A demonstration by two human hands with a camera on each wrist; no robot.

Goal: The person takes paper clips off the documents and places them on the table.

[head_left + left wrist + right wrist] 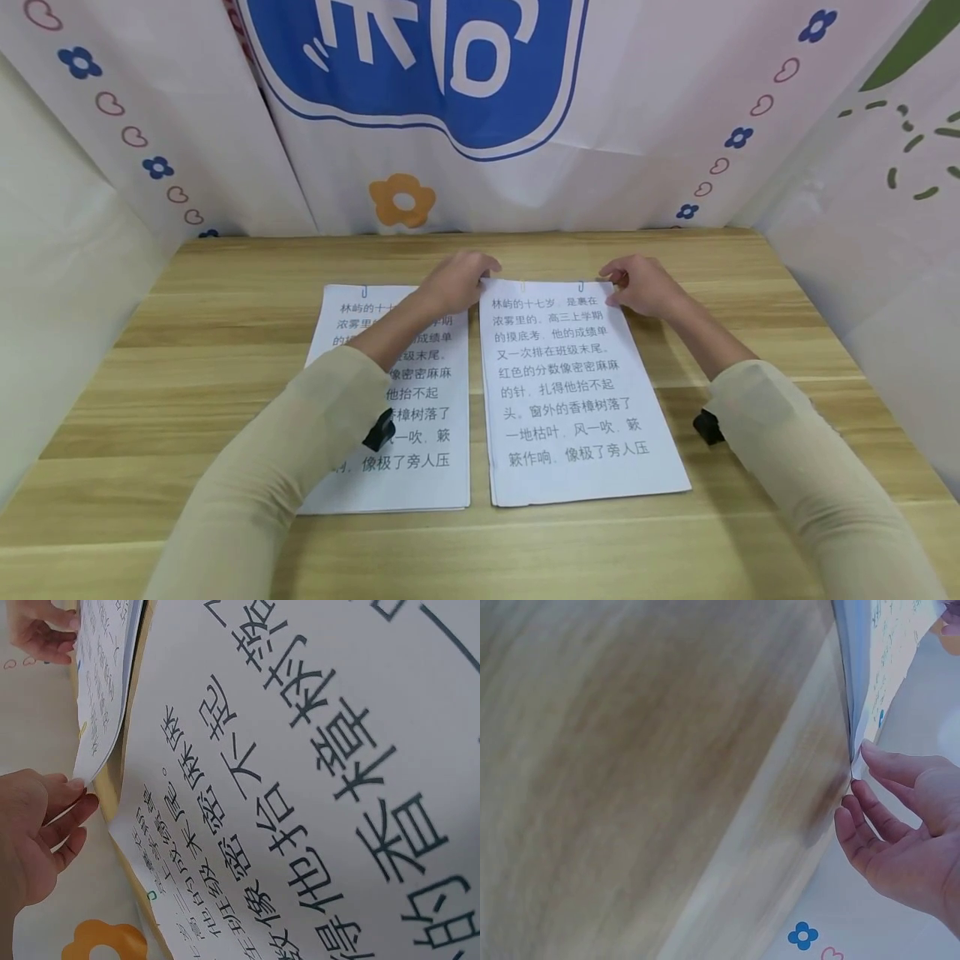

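Two stacks of printed paper lie side by side on the wooden table in the head view. At the right-hand stack (573, 400), my left hand (455, 285) pinches the top left corner, thumb above and fingers below in the left wrist view. My right hand (647, 287) pinches its top right corner between thumb and forefinger. A yellow paper clip (523, 286) and a blue paper clip (581, 286) sit on that stack's top edge. My left forearm crosses over the left-hand stack (397, 492) and hides part of its text. A blue clip (364, 292) shows on its top edge.
The wooden table (187, 375) ends at a white printed cloth (615, 183) along the back. White walls (862, 250) rise on both sides. A green paper clip (152, 895) on the left-hand stack shows only in the left wrist view.
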